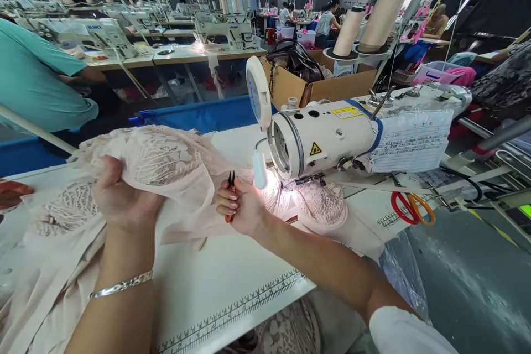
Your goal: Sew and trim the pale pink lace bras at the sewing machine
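Observation:
My left hand is closed on a pale pink lace bra piece, lifting it above the white sewing table. My right hand is closed around small orange-handled thread snips, blades pointing up, just beside the fabric's right edge. More pink lace pieces lie under the white sewing machine, lit by its lamp. A pile of the same fabric spreads at my left.
Red and orange scissors lie on the table at right. A cardboard box with a dark bag stands behind the machine. A person in a teal shirt sits at left. Thread cones rise at the back.

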Demonstrator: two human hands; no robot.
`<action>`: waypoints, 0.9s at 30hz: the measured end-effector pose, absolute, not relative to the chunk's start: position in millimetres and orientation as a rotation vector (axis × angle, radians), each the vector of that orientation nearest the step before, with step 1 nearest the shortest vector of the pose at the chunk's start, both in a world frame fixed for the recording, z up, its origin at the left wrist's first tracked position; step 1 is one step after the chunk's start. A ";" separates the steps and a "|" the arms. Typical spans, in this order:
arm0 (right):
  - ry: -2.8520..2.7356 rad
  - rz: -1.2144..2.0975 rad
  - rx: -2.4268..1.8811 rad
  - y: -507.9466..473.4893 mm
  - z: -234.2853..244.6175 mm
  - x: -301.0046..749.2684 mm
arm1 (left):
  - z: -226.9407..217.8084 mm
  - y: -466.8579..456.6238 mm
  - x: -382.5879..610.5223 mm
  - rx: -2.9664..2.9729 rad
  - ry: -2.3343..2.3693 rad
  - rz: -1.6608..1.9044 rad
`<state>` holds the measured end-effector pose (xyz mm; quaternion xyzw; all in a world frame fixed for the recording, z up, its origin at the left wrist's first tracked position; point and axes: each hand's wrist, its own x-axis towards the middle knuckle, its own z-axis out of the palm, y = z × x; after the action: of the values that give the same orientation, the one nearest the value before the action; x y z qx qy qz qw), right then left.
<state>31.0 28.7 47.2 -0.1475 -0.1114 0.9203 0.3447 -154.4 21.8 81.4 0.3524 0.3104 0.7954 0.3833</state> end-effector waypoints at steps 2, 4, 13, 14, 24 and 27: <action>-0.316 2.334 -0.397 34.8 49.2 26.6 | 81.7 20.8 -154.1 0.904 0.794 2.021; -0.348 2.291 -0.408 39.1 49.9 23.7 | 82.2 20.4 -153.5 0.919 0.794 2.018; -0.264 2.319 -0.443 33.2 45.7 24.8 | 83.7 19.8 -156.7 0.967 0.792 2.030; -0.266 2.313 -0.448 33.5 45.9 25.1 | 83.7 19.3 -157.1 0.977 0.795 2.022; -0.331 2.249 -0.464 40.1 55.3 24.7 | 94.4 16.5 -155.5 1.021 0.841 2.025; -0.342 2.209 -0.502 29.4 49.6 28.5 | 105.4 3.5 -149.2 1.036 0.883 2.053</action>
<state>28.5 29.4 49.6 -0.1997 -0.1359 0.8783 0.4126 -149.2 3.5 105.4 0.3968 0.3382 0.7858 0.3327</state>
